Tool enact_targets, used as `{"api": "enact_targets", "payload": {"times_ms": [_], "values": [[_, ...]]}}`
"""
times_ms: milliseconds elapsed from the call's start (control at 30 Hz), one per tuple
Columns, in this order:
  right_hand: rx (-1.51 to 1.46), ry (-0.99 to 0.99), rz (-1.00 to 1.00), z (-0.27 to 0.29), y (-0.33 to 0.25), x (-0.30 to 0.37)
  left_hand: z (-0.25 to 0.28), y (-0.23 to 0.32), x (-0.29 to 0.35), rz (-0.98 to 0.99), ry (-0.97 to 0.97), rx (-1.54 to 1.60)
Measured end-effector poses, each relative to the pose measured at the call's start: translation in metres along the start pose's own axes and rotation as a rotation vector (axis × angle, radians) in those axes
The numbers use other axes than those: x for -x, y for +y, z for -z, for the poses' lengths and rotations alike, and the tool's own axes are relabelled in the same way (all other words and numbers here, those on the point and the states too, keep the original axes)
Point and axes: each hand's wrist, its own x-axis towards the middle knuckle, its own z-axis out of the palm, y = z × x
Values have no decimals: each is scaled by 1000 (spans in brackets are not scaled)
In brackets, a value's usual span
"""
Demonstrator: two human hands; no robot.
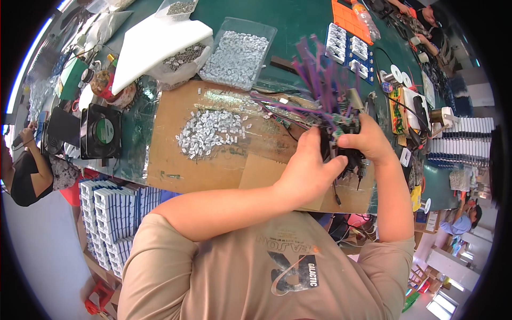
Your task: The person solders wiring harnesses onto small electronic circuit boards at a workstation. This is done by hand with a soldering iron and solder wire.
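Observation:
My left hand [309, 168] and my right hand [368, 141] are closed together around a bundle of small green circuit boards [344, 125] with black parts and purple wires [320, 74] fanning upward from it. The bundle is held above a brown cardboard sheet [176, 160] on the green table. Under the hands a thin black wire [337, 194] hangs down. A pile of small white plastic connectors [210, 132] lies on the cardboard to the left of my hands.
A clear tray of white connectors [234, 53] and a white bag of metal parts [181, 56] sit at the back. A black fan [101, 130] stands at left. Blue-and-white boxes [114, 213] are stacked below the table edge. Other people work at left and far right.

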Motion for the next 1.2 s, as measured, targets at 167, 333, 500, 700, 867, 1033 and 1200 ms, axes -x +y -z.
{"api": "enact_targets", "payload": {"times_ms": [167,333,500,700,867,1033,1200], "values": [[-423,-56,14,17,8,14,-9,31,-2,-210,71,-305],[-550,-91,154,22,30,23,-3,55,-24,-342,-147,-553],[-1003,138,76,13,52,18,3,89,-71,-729,-317,-1114],[-1334,92,252,3,52,9,19,148,-100,-257,-534,-1082],[-1177,118,485,0,30,19,87,132,-110,-299,-361,-946],[-1101,-24,400,8,41,23,125,58,-124,-600,-500,-1486],[-1138,41,215,12,61,31,116,38,-128,-645,-577,-1855]]}}
